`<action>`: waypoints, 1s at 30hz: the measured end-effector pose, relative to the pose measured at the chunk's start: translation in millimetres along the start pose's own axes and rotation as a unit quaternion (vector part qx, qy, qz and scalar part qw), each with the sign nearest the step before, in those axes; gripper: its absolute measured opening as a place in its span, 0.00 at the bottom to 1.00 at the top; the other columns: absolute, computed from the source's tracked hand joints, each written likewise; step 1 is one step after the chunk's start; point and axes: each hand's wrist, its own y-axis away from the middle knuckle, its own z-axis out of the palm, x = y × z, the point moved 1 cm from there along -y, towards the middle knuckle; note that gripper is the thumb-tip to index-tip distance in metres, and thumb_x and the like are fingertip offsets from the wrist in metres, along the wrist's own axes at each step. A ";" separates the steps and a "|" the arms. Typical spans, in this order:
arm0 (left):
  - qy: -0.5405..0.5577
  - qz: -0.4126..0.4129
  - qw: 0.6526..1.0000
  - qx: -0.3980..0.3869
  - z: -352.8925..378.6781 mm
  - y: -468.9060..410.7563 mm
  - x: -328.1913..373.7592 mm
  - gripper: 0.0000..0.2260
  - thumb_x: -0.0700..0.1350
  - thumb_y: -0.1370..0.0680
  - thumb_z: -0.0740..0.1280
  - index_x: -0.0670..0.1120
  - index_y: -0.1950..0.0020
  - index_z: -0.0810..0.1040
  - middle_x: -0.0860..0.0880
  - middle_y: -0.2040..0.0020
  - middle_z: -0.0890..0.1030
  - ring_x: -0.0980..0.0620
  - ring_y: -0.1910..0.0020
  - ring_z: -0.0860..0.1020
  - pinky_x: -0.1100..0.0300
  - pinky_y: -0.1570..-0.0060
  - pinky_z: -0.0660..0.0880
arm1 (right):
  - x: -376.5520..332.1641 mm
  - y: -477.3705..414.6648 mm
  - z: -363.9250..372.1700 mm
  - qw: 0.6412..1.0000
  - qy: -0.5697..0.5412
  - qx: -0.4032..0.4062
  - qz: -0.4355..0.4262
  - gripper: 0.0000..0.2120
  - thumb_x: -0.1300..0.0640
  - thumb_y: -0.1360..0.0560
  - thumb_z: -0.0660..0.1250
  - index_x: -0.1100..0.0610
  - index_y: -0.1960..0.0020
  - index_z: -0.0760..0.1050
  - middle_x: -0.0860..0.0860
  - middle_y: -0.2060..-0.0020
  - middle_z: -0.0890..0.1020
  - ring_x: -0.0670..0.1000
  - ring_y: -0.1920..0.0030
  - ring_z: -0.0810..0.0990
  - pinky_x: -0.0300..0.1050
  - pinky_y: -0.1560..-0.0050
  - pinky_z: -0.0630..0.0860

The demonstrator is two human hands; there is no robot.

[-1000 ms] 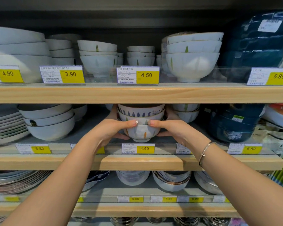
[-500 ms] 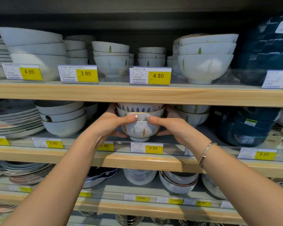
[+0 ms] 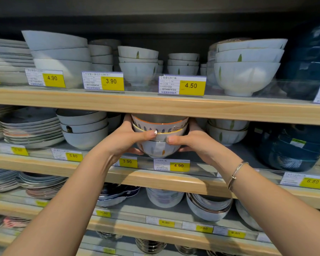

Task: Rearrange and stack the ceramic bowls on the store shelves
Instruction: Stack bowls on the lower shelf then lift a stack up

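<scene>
Three nested ceramic bowls (image 3: 159, 137), white with painted dashes, sit rim-up in both hands on the middle shelf (image 3: 155, 177).
Left hand (image 3: 127, 140) and right hand (image 3: 194, 143) press in from either side, thumbs nearly meeting across the front, stack axis vertical, the top rim close under the upper shelf board (image 3: 155, 106). Left of the grip, three grey-white bowls (image 3: 84, 129); right of it, two leaf-marked bowls (image 3: 226, 132). Below the grip, a yellow 4.90 price tag (image 3: 178, 165).

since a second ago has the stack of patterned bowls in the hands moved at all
Yes. The stack of patterned bowls has risen slightly: its base now sits clear above the 4.90 price tag, held between the left hand and the right hand.
</scene>
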 end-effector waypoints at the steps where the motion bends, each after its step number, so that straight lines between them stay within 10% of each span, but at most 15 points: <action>1: 0.003 -0.001 1.000 0.000 -0.4 0.9 -1.0 0.27 0.51 0.39 0.75 0.60 0.45 0.67 0.54 0.44 0.80 0.49 0.44 0.79 0.46 0.54 0.80 | 0.3 0.7 0.7 1.000 0.003 -0.009 -0.001 0.14 0.59 0.31 0.73 0.46 0.54 0.71 0.44 0.53 0.81 0.48 0.49 0.79 0.47 0.49 0.76; 7: 0.057 -0.015 0.998 -0.010 -4.7 9.2 -7.6 0.37 0.61 0.41 0.70 0.59 0.34 0.62 0.52 0.35 0.76 0.50 0.40 0.77 0.44 0.53 0.80 | -1.3 2.3 6.4 0.999 -0.004 -0.031 -0.014 0.16 0.61 0.34 0.75 0.48 0.55 0.71 0.42 0.57 0.81 0.41 0.55 0.78 0.31 0.62 0.73; 10: 0.119 -0.041 0.992 0.001 -7.2 8.8 -7.9 0.39 0.66 0.38 0.67 0.57 0.29 0.62 0.52 0.32 0.73 0.48 0.36 0.75 0.41 0.53 0.80 | -3.1 0.9 8.2 0.998 -0.006 -0.050 -0.030 0.14 0.66 0.35 0.75 0.51 0.58 0.74 0.43 0.56 0.82 0.42 0.52 0.79 0.40 0.46 0.76; 15: 0.181 -0.030 0.981 0.060 -9.3 10.0 -14.8 0.26 0.50 0.35 0.65 0.53 0.36 0.67 0.48 0.35 0.75 0.44 0.37 0.75 0.38 0.54 0.77 | -4.5 0.6 15.3 0.994 -0.042 -0.086 -0.051 0.20 0.65 0.39 0.75 0.50 0.52 0.75 0.43 0.52 0.82 0.43 0.48 0.80 0.42 0.38 0.73; 20: 0.196 -0.020 0.975 0.101 -6.5 14.6 -19.5 0.37 0.48 0.42 0.64 0.48 0.32 0.69 0.40 0.34 0.74 0.40 0.42 0.75 0.44 0.58 0.78 | -1.1 -3.9 23.0 0.976 -0.202 -0.076 -0.008 0.30 0.49 0.44 0.79 0.55 0.45 0.74 0.47 0.52 0.84 0.48 0.45 0.80 0.40 0.39 0.73; 24: 0.183 -0.012 0.974 0.132 0.1 15.6 -17.5 0.31 0.46 0.38 0.61 0.47 0.33 0.70 0.44 0.44 0.78 0.45 0.49 0.75 0.50 0.60 0.76 | -4.8 -4.9 31.2 0.946 -0.323 -0.029 -0.003 0.09 0.61 0.28 0.62 0.59 0.49 0.77 0.54 0.51 0.81 0.53 0.46 0.77 0.48 0.37 0.69; 30: 0.155 -0.023 0.977 0.146 6.2 20.7 -10.2 0.13 0.51 0.24 0.61 0.51 0.41 0.72 0.52 0.48 0.79 0.51 0.50 0.76 0.50 0.56 0.75 | -4.3 -9.6 28.6 0.929 -0.369 0.000 -0.012 0.11 0.63 0.25 0.57 0.59 0.50 0.77 0.55 0.50 0.81 0.54 0.46 0.77 0.50 0.34 0.68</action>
